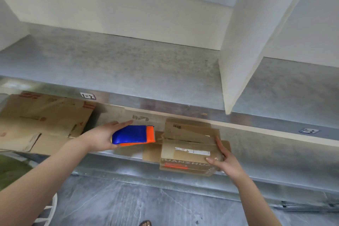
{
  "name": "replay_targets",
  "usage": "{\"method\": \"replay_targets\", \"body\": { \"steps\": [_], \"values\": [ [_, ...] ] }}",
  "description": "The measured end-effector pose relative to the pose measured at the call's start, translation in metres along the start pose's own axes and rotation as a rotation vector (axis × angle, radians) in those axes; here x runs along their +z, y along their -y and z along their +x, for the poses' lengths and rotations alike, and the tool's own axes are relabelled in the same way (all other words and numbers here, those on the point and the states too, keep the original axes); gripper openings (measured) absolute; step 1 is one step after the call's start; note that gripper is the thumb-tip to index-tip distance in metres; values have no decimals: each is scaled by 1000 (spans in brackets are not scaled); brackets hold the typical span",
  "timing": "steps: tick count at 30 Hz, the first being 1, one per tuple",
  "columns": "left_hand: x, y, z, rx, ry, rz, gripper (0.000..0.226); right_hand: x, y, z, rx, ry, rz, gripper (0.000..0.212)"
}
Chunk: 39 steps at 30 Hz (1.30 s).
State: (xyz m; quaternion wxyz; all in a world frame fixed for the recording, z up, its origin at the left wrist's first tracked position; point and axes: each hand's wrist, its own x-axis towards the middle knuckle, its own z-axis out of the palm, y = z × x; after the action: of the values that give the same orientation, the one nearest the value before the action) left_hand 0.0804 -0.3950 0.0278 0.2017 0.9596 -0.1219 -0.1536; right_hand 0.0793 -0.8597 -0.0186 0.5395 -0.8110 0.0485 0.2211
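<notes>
The left grip (100, 138) held a blue and orange packet (134, 135), lifted just left of a small cardboard box (187, 145). The right grip (224, 159) clasped that box's right corner, thumb on its front. The box sat on the lower metal shelf (266, 152), overhanging its front edge; a flattened carton (42, 117) lay farther left

Box (170, 152) label print unreadable; flat carton (42, 121) cut off left; sandal (145, 223) perhaps, cropped.

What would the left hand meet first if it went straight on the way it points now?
Likely the box, which the right hand holds: the pouch in the left hand nearly reaches its flaps. Depth is unclear.
</notes>
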Motion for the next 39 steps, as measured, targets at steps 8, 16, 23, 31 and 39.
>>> {"method": "replay_targets", "body": {
  "steps": [8, 16, 23, 31, 39],
  "values": [
    [-5, 25, 0, -6, 82, 7, 83, 1, 5, -2, -1, -4, -3, 110],
    [-2, 34, -2, 74, 89, 108, 77, 2, 6, -2, 15, -14, 15, 104],
    [1, 9, 26, 93, 209, 300, 73, 3, 9, -3, 20, -25, 3, 99],
    [7, -35, 53, 50, 275, 331, 62, 4, 8, -3, 23, -30, 19, 96],
    [17, -45, 52, -69, 267, 291, 41, 5, 7, -2, 23, -27, 36, 98]
  ]
}}
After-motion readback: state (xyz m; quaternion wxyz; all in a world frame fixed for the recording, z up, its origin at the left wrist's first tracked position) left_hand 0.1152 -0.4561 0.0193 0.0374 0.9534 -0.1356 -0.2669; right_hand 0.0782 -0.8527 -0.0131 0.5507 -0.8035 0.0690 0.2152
